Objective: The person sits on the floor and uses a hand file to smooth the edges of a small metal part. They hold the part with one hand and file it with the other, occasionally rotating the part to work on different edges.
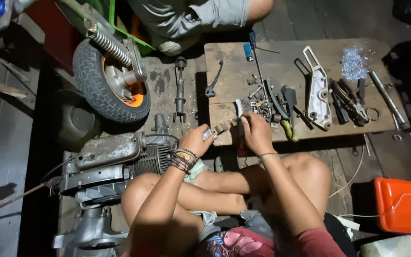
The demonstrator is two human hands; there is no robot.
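Left hand (pixel 195 139) pinches a small grey metal part (pixel 215 130), fingers closed tight on it. Right hand (pixel 257 134) grips a toothbrush (pixel 239 110), fingers curled round the handle, bristle end up at 12 o'clock, brush just beside the part. Both hands are at the near edge of a wooden board (pixel 229 62). On the board: blue screwdriver (pixel 251 47) at 12, white bracket (pixel 318 90) at 2, pliers (pixel 350 102) at 3. Engine (pixel 115 162) at 9 of the left hand, wheel (pixel 110 81) at 11. Orange box (pixel 405 205) at 4. Another person's knee (pixel 258 7) at 12.
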